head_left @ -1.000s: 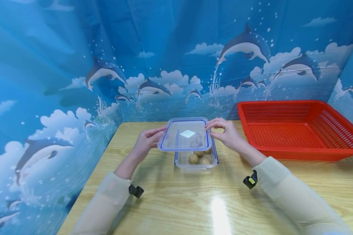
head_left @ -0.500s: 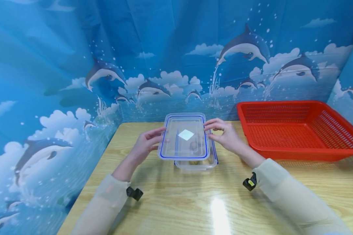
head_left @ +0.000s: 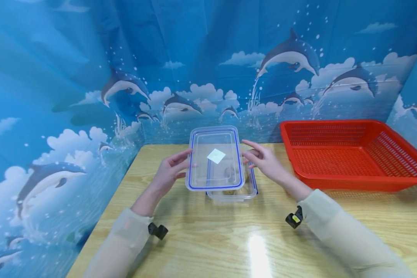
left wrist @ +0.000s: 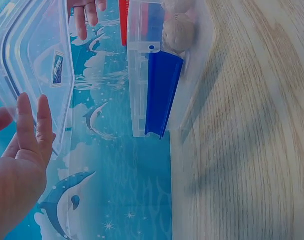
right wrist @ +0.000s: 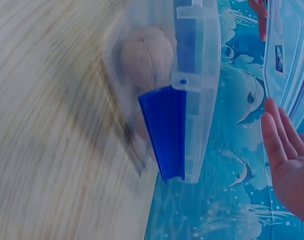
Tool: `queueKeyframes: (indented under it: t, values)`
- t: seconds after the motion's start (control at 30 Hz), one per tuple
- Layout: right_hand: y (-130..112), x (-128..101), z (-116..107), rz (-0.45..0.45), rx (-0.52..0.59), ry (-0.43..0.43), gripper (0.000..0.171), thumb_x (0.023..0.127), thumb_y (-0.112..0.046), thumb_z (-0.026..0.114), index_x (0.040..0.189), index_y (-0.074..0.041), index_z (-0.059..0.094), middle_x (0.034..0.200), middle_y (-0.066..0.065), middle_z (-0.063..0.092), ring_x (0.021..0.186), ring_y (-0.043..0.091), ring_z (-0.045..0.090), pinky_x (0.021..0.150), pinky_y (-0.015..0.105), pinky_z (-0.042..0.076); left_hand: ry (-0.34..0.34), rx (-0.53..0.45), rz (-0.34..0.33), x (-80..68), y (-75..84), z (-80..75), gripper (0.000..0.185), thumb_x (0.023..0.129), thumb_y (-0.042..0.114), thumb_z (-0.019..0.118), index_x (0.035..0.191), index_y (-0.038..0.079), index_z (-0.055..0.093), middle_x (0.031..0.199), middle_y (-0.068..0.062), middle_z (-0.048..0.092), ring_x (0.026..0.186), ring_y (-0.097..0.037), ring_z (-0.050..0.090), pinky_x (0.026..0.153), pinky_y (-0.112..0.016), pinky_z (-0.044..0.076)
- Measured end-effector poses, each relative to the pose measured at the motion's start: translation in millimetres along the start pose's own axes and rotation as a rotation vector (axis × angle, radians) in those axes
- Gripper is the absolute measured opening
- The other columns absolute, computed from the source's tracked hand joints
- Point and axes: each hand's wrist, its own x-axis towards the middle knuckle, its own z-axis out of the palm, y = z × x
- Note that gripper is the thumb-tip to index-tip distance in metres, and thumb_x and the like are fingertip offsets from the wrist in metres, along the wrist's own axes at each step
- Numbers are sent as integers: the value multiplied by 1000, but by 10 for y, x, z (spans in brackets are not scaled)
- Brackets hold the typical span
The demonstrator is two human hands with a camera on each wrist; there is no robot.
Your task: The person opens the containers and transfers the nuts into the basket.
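Note:
A clear plastic lid [head_left: 216,173] with a blue seal and a pale diamond label is held above a clear food container [head_left: 229,197]. My left hand [head_left: 168,170] pinches the lid's left edge between thumb and fingers. At the lid's right edge is my right hand [head_left: 265,162], index finger raised and the other fingertips close by the rim; its fingers look straight in the right wrist view. Inside the container are walnuts [right wrist: 148,57], mostly behind the lid in the head view. Blue clasps [left wrist: 162,95] hang down on the container's sides.
A red plastic basket [head_left: 361,179] stands to the right on the wooden table [head_left: 201,239]. Behind and to the left hangs a blue dolphin-print curtain [head_left: 208,69]. Each sleeve carries a small black wrist camera [head_left: 158,231].
The lid has shifted slightly left and tilted so more of its top faces the head camera. My right fingers have loosened from its right edge, the index finger lifting away.

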Motion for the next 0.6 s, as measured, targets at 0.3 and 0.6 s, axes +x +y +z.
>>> queueKeyframes:
  t: [0.3, 0.6]
  values:
    - [-42, 11, 133, 56, 63, -11, 56, 99, -9, 57, 149, 0, 33, 92, 19, 71, 71, 15, 66, 71, 38, 56, 14, 52, -10, 15, -18, -21, 53, 91, 11, 68, 141, 9, 50, 140, -9, 53, 110, -20, 61, 88, -42, 50]
    - [-18, 53, 441, 53, 136, 38, 59, 97, -3, 57, 150, 0, 32, 92, 21, 70, 66, 16, 65, 69, 44, 56, 27, 105, 18, -44, -59, -226, 53, 94, 3, 60, 144, -1, 42, 147, -17, 42, 99, -9, 64, 83, -38, 53]
